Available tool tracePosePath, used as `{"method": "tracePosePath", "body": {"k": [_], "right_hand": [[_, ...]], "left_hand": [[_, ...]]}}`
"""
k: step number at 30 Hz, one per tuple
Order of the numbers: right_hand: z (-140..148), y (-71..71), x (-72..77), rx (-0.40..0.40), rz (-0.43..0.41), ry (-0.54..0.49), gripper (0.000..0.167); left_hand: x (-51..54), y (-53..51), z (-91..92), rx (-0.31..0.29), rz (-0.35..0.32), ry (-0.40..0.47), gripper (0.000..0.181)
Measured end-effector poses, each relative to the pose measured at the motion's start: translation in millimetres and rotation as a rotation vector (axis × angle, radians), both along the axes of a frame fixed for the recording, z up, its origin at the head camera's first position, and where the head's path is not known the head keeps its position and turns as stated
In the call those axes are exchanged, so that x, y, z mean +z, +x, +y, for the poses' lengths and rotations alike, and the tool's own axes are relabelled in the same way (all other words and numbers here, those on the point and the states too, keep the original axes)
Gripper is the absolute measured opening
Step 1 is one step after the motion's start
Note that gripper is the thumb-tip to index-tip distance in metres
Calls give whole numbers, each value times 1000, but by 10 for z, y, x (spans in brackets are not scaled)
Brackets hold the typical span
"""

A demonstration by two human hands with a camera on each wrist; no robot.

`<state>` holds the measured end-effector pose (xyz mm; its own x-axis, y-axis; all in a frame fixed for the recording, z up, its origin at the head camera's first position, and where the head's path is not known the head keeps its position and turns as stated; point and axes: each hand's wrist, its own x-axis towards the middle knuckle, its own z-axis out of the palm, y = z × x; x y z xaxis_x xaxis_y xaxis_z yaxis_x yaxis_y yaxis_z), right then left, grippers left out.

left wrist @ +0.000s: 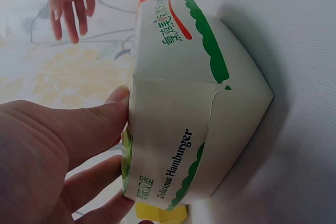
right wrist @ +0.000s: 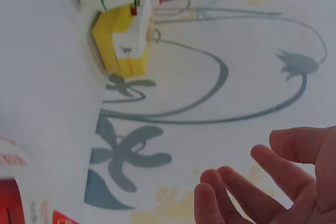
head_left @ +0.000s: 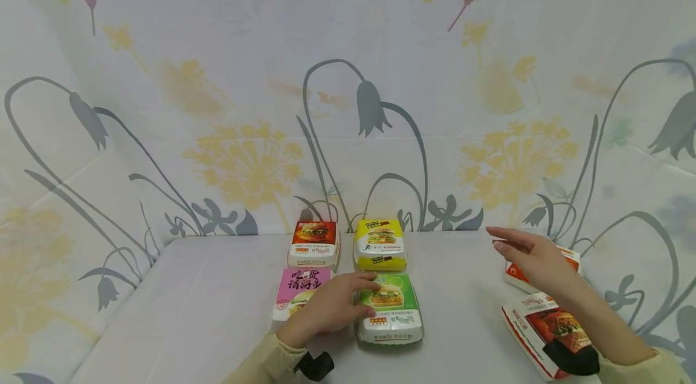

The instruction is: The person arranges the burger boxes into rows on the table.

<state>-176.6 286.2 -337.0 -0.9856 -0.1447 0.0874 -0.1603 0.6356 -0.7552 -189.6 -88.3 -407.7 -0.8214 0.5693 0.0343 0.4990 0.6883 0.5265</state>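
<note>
My left hand (head_left: 334, 302) rests its fingertips on the lid of a green-and-white hamburger box (head_left: 388, 311). In the left wrist view, the thumb and fingers touch that box's upper side and are not wrapped round it. The pink hamburger box (head_left: 288, 293) is partly hidden behind this hand. At the right, my right hand (head_left: 535, 257) is raised with fingers extended and nothing in them. Behind and below it lies a red-and-white box (head_left: 571, 258), partly covered from sight. Nearer me, by the right wrist, is a white box with a dark red burger picture (head_left: 535, 317).
Behind the green and pink boxes stand a yellow hamburger box (head_left: 379, 245) and a red-topped hamburger box (head_left: 313, 244), side by side. All the boxes are on a white tabletop (head_left: 190, 305). A flower-printed cloth (head_left: 348, 28) hangs along the table's back edge.
</note>
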Motion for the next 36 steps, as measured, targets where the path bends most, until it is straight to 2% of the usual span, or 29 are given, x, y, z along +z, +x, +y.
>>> {"method": "tracePosePath", "body": {"k": [6, 11, 15, 20, 24, 30, 36], "right_hand": [[413, -130, 120, -83, 18, 79, 55], [715, -215, 133, -154, -32, 117, 62], [941, -260, 70, -171, -71, 136, 68], [1191, -357, -29, -182, -143, 113, 77], [1344, -447, -117, -186, -191, 130, 74], [1489, -553, -243, -174, -222, 169, 63], [1518, -637, -321, -142, -287, 199, 71]], "left_hand": [[19, 14, 15, 0, 23, -23, 40], [29, 26, 19, 6, 29, -27, 41], [25, 27, 16, 8, 29, -32, 42], [18, 18, -12, 0, 11, -15, 43], [13, 13, -36, -2, -9, 4, 43], [6, 8, -37, -2, -18, 13, 43], [5, 4, -32, -5, -23, 19, 43]]}}
